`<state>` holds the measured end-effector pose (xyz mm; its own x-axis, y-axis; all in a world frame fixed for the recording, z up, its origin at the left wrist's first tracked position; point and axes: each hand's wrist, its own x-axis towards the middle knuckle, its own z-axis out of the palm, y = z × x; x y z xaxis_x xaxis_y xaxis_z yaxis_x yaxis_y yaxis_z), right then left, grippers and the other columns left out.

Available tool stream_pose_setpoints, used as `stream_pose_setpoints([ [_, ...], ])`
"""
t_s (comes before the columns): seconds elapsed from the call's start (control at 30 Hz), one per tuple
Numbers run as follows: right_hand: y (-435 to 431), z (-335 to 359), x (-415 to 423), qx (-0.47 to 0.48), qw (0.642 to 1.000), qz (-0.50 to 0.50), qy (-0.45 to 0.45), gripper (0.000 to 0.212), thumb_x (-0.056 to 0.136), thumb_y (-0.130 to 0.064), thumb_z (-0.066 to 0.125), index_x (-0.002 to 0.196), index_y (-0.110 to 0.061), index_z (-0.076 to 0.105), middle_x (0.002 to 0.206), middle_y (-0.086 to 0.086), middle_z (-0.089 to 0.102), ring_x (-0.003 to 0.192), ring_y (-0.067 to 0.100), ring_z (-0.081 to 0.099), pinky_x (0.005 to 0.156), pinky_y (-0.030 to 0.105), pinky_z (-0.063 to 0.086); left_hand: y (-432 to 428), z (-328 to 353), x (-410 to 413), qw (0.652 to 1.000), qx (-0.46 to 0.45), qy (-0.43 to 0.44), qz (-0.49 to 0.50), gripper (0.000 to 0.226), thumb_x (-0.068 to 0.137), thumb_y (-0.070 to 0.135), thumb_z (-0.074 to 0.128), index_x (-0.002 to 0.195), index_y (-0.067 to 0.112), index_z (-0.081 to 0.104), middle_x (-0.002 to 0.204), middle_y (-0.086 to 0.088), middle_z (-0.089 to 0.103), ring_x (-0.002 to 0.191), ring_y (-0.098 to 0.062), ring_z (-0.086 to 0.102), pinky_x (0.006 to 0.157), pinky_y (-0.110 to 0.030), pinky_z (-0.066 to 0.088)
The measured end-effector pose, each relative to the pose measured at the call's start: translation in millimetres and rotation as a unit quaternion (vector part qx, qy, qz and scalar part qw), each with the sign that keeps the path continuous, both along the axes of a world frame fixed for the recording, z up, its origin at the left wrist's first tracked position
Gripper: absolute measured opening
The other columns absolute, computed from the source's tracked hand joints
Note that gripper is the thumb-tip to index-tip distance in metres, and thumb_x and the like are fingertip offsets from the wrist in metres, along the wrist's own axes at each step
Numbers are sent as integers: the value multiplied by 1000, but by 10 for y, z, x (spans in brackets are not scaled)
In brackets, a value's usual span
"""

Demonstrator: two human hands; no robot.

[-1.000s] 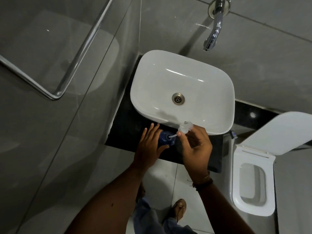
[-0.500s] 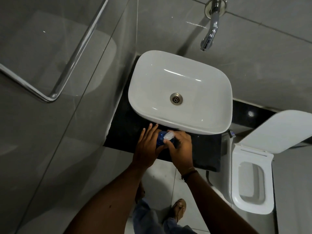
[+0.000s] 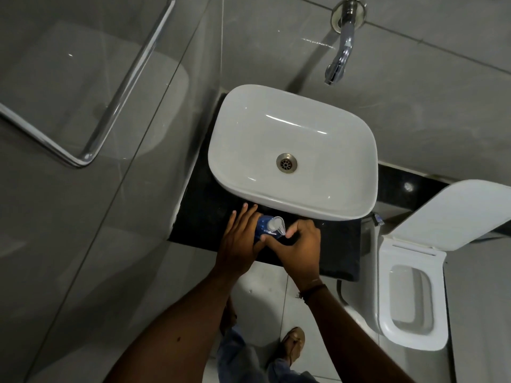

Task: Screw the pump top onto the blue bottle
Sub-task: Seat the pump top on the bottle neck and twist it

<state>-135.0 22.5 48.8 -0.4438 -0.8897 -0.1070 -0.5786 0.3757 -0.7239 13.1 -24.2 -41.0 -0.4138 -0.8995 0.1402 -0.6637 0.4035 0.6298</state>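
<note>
The blue bottle (image 3: 261,226) stands on the black bench (image 3: 199,211) just in front of the near rim of the white basin (image 3: 293,150), towards the bench's left part. The clear pump top (image 3: 276,224) sits on the bottle's mouth, its nozzle pointing right and slightly near. The left hand (image 3: 239,241) wraps the bottle's left side, fingers stretched towards the basin and the thumb tucked against the bottle's near side, gripping it. The right hand (image 3: 300,248) comes in from the right; its thumb and forefinger pinch the pump top around its base while the other fingers curl loosely. How far the top is threaded cannot be told. A chrome tap (image 3: 341,55) juts from the far wall above the basin. To the right, a white toilet (image 3: 409,294) stands with its lid raised.
</note>
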Motion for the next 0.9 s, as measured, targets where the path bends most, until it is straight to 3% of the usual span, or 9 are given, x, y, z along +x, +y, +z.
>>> stream_pose_setpoints([
  [0.17,-50,5,-7,40,993,107,-35,72,78,-19,90,144,-24,62,135,0,60,128,16,46,108,-1,25,-1,9,-6,1000,1,-4,-2,78,103,60,18,147,3,45,158,-15,44,155,-28,25,127,-52,18],
  [0.23,-90,10,-5,26,994,103,-38,58,81,-14,87,135,-23,69,129,2,64,127,24,52,112,11,33,-7,10,-11,1000,0,-10,1,77,103,61,22,147,3,46,157,-14,45,154,-27,26,128,-50,17],
  [0.33,-122,59,20,1,998,50,-37,31,78,-22,91,101,-33,74,109,-2,70,112,28,63,99,32,53,-12,23,-8,1000,5,-10,2,77,100,64,29,145,4,48,157,-12,46,154,-26,26,129,-45,12],
  [0.4,-131,106,14,-15,999,6,-28,44,64,-36,97,83,-42,59,94,-9,65,95,23,65,80,38,60,-9,24,-5,1000,2,-10,3,74,101,62,28,144,5,50,156,-13,47,154,-26,26,129,-45,12],
  [0.47,-128,107,-13,-17,999,21,-22,55,54,-42,100,89,-40,58,96,-9,63,93,21,64,77,33,59,-8,26,-4,1000,5,-9,6,75,103,59,18,144,4,50,156,-14,47,154,-27,26,129,-48,15],
  [0.6,-126,38,-60,42,992,120,-22,70,71,-23,95,135,-26,67,129,0,64,125,20,53,107,13,38,-9,7,-4,1000,6,-18,0,78,101,63,19,146,5,47,157,-13,45,155,-27,24,128,-50,15],
  [0.73,-166,44,-1,34,998,58,-17,33,77,-28,93,106,-25,77,110,-1,69,113,27,63,97,40,59,-15,-5,-2,1000,2,-17,2,75,100,64,30,143,6,50,157,-11,47,155,-24,24,129,-44,10],
  [0.83,-188,75,0,24,1000,10,-5,49,62,-47,98,93,-23,67,100,-2,69,97,22,67,79,35,61,2,20,-12,1000,-3,-15,10,67,101,55,37,142,5,52,155,-13,49,154,-27,27,129,-48,15],
  [0.9,-185,83,-22,15,998,52,-15,60,59,-42,100,107,-23,69,111,0,69,107,23,65,90,35,59,7,35,-15,1000,-7,-21,12,61,103,47,38,143,3,51,154,-14,50,154,-27,27,128,-50,16],
])
